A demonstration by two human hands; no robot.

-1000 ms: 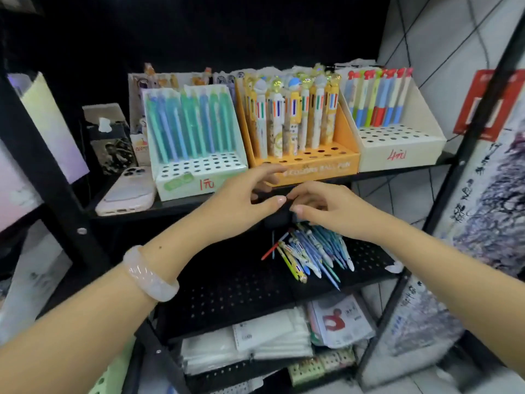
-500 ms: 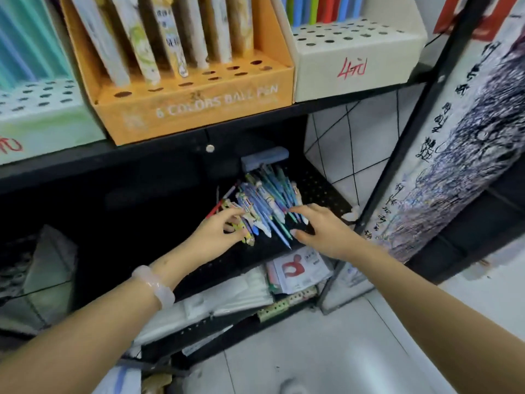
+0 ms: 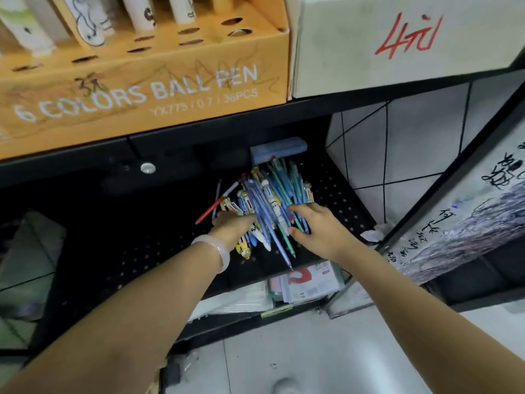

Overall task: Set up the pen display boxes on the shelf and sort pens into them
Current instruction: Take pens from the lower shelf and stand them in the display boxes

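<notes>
At the centre of the frame the left hand [image 3: 231,223], a pale bangle on its wrist, and the right hand [image 3: 315,226] close curled fingers on either side of a heap of mostly blue plastic pens [image 3: 270,206] lying on the black perforated metal shelf [image 3: 338,194], beneath the orange cardboard display box [image 3: 136,86] and white cardboard display box [image 3: 397,44] above.

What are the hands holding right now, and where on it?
Both hands, left hand and right hand, clasp the pile of pens from either side, near its front end.

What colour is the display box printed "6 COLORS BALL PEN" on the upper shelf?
Orange, with white lettering: the display box shows best in the head view.
</notes>
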